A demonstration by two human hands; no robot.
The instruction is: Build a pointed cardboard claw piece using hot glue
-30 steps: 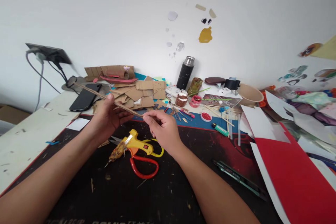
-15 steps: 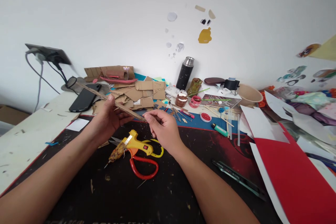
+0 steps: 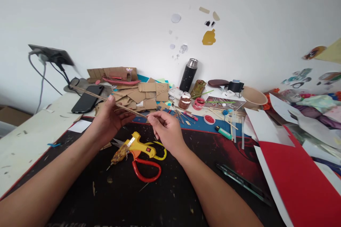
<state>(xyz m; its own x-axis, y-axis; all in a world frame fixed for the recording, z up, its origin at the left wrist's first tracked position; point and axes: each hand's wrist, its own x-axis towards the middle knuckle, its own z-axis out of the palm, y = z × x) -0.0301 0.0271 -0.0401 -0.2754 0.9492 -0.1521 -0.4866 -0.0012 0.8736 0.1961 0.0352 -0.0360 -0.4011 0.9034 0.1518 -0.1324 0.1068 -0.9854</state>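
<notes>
At the near edge, a dark mat specked with small scraps. On it to the right, a box cutter lying slantwise, just beside a red sheet. Toward the middle, scissors with one red and one yellow handle loop, and a yellow glue gun lying across them, nozzle to the left. Above and just beyond these, a thin cardboard strip, raised clear of the mat and slanting up to the left. Held in the left hand partway along, thumb laid on top, fingers loosely curled beneath; pinched close to its near end between thumb and forefinger of the right hand. Farther right, a green lighter and a lid of red paint. Past the hands, a black phone at left, then piled cardboard pieces and, at their back, a pink model boat. Right of the pile, a brown paint jar and a pink one. Behind them, a black flask, tilted near the white wall. Stuck up there, a mustard-yellow cutout.
</notes>
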